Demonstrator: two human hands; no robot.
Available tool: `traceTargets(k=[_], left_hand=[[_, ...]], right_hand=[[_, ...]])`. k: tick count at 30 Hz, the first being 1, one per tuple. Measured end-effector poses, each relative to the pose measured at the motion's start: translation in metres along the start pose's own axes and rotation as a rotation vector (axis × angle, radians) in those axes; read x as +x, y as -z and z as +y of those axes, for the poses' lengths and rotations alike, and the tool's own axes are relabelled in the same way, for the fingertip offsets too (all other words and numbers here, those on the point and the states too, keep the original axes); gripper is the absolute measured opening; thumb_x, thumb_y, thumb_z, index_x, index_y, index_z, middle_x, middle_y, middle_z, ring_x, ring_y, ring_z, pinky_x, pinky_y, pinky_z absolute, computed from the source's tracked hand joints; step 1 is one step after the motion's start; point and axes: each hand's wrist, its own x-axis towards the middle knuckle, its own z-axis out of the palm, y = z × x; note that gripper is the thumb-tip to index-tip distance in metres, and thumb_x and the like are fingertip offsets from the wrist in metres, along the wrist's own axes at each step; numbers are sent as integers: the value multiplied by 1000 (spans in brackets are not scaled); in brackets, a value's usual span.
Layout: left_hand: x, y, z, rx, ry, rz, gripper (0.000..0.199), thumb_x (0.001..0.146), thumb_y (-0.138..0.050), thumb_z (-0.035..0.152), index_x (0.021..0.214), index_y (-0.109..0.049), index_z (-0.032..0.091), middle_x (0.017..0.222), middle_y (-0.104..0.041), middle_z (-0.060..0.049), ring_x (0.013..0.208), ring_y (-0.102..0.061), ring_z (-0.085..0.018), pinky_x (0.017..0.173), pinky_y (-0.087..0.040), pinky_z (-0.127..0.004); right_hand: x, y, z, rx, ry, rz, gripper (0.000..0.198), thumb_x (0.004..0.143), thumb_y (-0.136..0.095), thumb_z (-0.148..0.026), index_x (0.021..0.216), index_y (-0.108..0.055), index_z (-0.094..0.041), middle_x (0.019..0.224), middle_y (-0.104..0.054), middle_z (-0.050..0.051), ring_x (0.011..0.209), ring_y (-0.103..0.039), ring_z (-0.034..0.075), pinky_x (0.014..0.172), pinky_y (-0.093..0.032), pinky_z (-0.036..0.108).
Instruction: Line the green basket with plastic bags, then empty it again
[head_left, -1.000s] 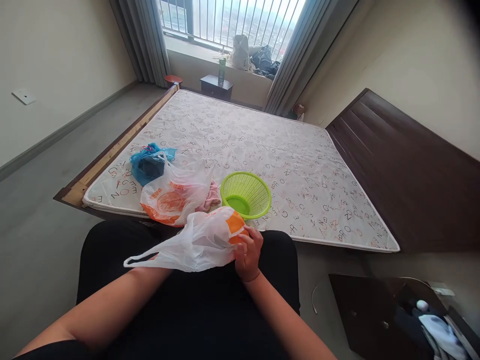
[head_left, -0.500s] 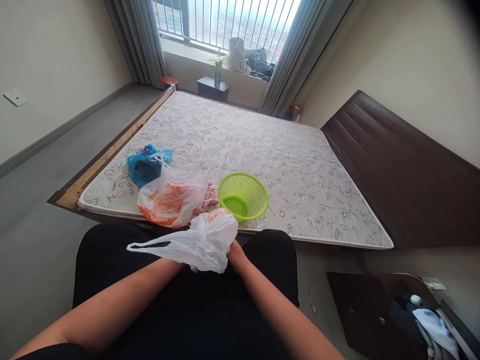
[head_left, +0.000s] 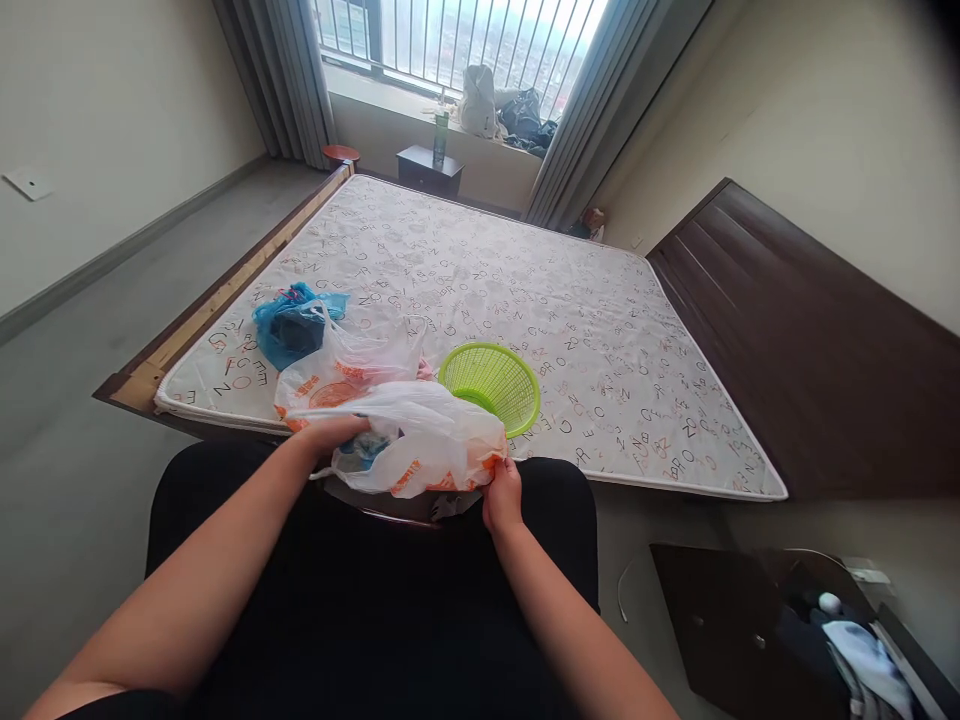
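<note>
A white plastic bag [head_left: 431, 430] with orange print is stretched sideways above my lap, its mouth toward the left. Bluish and grey contents show through the opening, but I cannot make out what they are. My left hand [head_left: 334, 437] grips the bag at its mouth, with the fingertips partly hidden by plastic. At the other end, my right hand [head_left: 504, 492] pinches the bag's orange-printed corner. Just beyond the bag, a green plastic basket [head_left: 517, 385] stands on the mattress [head_left: 600, 350]. Another white-and-orange plastic bag [head_left: 304, 385] lies behind my left hand, partly covered.
A blue plastic bag [head_left: 289, 330] with dark contents lies on the mattress at the left. The wooden bed frame [head_left: 142, 385] borders it, with a dark headboard [head_left: 795, 340] at the right. A dark cabinet [head_left: 720, 630] with clothing on it stands at lower right.
The crumpled bag has been spread out sideways and raised slightly. My left hand has come out from beneath it to its mouth; my right hand has shifted right to its corner.
</note>
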Motion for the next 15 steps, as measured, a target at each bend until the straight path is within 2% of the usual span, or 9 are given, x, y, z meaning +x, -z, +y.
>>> traceTargets(k=[2,3,5,7,9,11,13,15], left_hand=[[13,33,2,-160,-82,20,66,65,-86,48,122,-72,18,115,-77,-12,125,-64,-38,108,-52,-51],[20,49,2,-242,-59,39,73,63,-87,44,128,-68,17,119,-76,-12,122,-66,-38,105,-54,-51],[34,75,-2,-363,7,203,78,64,-83,38,135,-60,15,128,-72,-13,116,-68,-35,99,-57,-51],[46,90,-10,-404,-6,376,75,73,-72,36,142,-51,14,141,-64,-13,119,-66,-31,99,-57,-49],[57,95,-18,-287,-63,505,70,84,-60,33,149,-41,15,152,-54,-13,127,-62,-28,105,-53,-48],[65,91,-27,-103,-86,557,72,85,-60,31,151,-37,15,155,-51,-14,137,-55,-29,114,-46,-48],[71,81,-34,114,-18,512,82,80,-71,31,153,-37,14,155,-49,-18,143,-49,-35,121,-38,-52],[74,71,-40,263,82,431,95,72,-80,31,154,-37,13,162,-38,-24,147,-42,-43,122,-33,-58]], right_hand=[[1,2,-2,37,-35,3,47,81,-69,-53,113,-65,-19,105,-77,7,87,-73,22,72,-58,33],[0,3,-2,38,-52,5,47,81,-70,-52,113,-64,-19,103,-76,7,85,-72,22,69,-58,32],[-1,3,-1,32,-73,20,45,80,-70,-51,111,-63,-20,99,-75,5,80,-71,20,65,-56,31],[-3,3,2,14,-69,30,42,81,-70,-50,109,-62,-21,95,-74,3,78,-69,19,64,-55,29],[-4,1,4,-32,-39,19,39,81,-70,-50,106,-61,-21,93,-73,2,78,-68,18,67,-55,29],[-4,-2,6,-98,-2,-5,38,82,-69,-52,103,-60,-21,91,-72,2,79,-68,18,70,-56,29],[-6,-5,8,-159,28,-41,40,84,-66,-55,103,-59,-21,94,-73,4,81,-69,19,72,-57,31],[-9,-6,9,-209,46,-91,42,85,-65,-57,104,-58,-21,98,-74,6,84,-70,21,75,-57,33]])
